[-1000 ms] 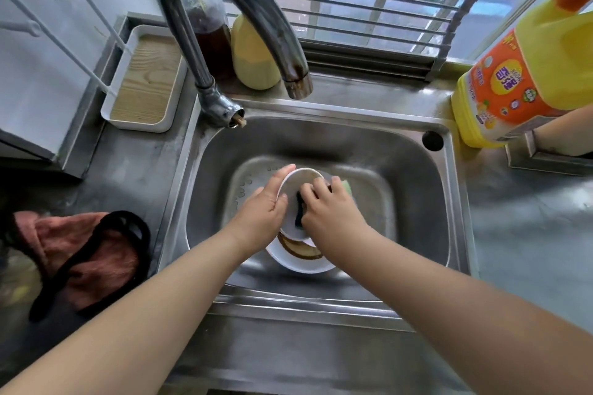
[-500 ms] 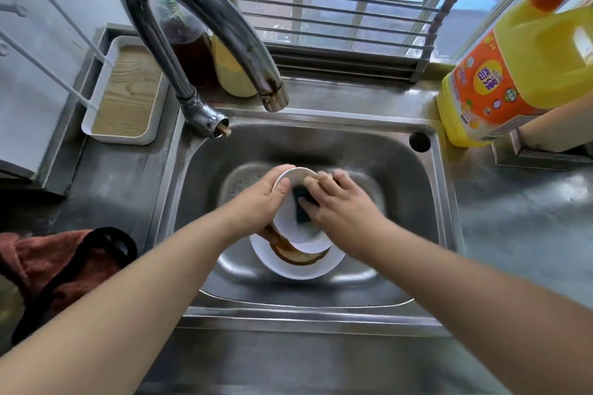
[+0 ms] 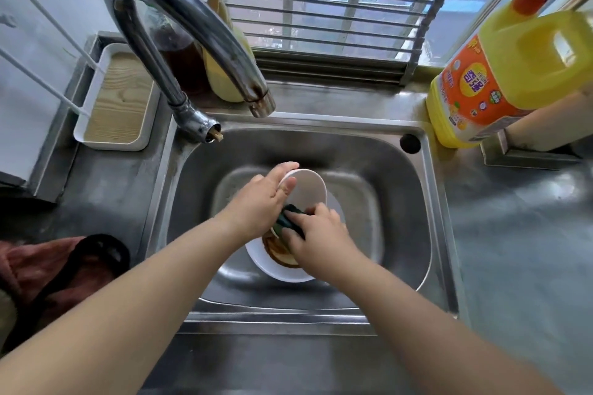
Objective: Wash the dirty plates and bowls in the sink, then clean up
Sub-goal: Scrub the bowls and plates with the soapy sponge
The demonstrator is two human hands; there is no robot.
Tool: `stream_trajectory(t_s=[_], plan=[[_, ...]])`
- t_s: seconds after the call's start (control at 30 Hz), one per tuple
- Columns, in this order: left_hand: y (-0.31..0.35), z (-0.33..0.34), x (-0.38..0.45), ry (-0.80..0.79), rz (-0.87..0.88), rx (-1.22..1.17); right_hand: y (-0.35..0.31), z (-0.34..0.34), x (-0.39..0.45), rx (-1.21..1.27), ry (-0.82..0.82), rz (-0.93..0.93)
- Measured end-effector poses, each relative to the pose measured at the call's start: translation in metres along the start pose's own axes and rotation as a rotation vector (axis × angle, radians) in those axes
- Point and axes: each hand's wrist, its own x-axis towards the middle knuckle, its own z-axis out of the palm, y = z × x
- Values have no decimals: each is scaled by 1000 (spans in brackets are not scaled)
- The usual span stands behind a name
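Note:
Over the steel sink (image 3: 398, 202), my left hand (image 3: 260, 202) grips a small white bowl (image 3: 308, 189) by its rim, tilted up on edge. My right hand (image 3: 317, 240) holds a dark green sponge (image 3: 288, 221) pressed against the bowl's near edge. Beneath them in the basin lies a larger white bowl (image 3: 272, 269) with brown residue inside, partly hidden by my right hand.
A curved tap (image 3: 192, 26) arches over the sink's back left. A yellow detergent jug (image 3: 513, 74) stands at the back right. At the left are a white tray with a wooden insert (image 3: 118, 99) and a reddish cloth with a black strap (image 3: 54, 272). Bottles stand behind the tap.
My right hand has slid the sponge from the bowl's middle down to its near edge. My left hand has tipped the bowl more upright. The camera has moved closer.

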Motion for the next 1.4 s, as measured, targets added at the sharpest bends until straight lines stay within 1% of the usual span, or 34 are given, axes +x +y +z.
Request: stream_trajectory(t_s=[0.07,0.1,0.13,0.17,0.2,0.23,0.27,0.3,0.37,0.43,0.47,0.5,0.53,0.57,0.63,0.7,0.73,0.77,0.83,0.9,0.93,0.97,1.07,1.1,1.17,1.2,1.27,1.33,1.4], plan=[[-1,-6,1,-32,19,32,10,2,-1,-81,-6,-24],[1,-8,1,-53,8,34,16,-2,0,-177,34,-67],[3,-10,0,-83,-12,25,25,-5,4,-297,126,-158],[6,-11,1,-113,-28,-2,35,-10,10,-450,240,-289],[10,-12,2,-136,-28,-35,43,-19,17,-577,316,-398],[15,-14,3,-152,-14,-67,49,-29,23,-665,353,-467],[19,-16,4,-156,-4,-112,53,-36,27,-710,367,-485],[21,-17,5,-149,-3,-165,52,-42,28,-712,357,-454],[20,-17,6,-91,9,-223,44,-41,23,-586,266,-270],[15,-10,4,-22,27,-192,28,-27,12,-408,83,-40],[11,-6,3,6,21,-170,20,-21,7,-286,18,59],[8,-2,1,33,8,-156,11,-18,5,-144,-34,131],[6,0,0,62,-4,-146,3,-15,4,-36,-45,151],[6,-1,0,85,-13,-141,1,-11,2,14,-17,104],[9,-7,0,84,-12,-118,1,-6,-1,-35,34,-22],[12,-12,-2,22,-11,-106,8,-5,-5,-58,8,-3],[14,-15,-4,-27,-27,-121,15,-7,-7,-146,65,-50],[16,-19,-5,-93,-56,-138,25,-8,-5,-224,155,-133],[25,-26,-6,-238,-112,-131,44,-19,4,-502,302,-382],[34,-36,-3,-335,-135,-133,58,-41,15,-648,360,-587],[39,-41,-2,-356,-134,-139,62,-53,19,-686,367,-637],[42,-45,0,-367,-132,-143,64,-60,20,-697,372,-645],[45,-51,-1,-343,-77,-105,64,-56,13,-547,386,-518],[44,-49,-3,-339,-51,-93,60,-49,10,-483,398,-453],[39,-45,-5,-330,-16,-153,53,-35,3,-347,432,-294],[37,-42,-7,-303,-21,-211,50,-29,0,-268,448,-208],[32,-38,-8,-184,-67,-310,42,-25,-6,-130,452,-72],[30,-27,-12,-71,-115,-384,32,-22,-10,-13,391,41],[28,-8,-19,-10,-159,-526,21,-18,-10,164,330,182]])
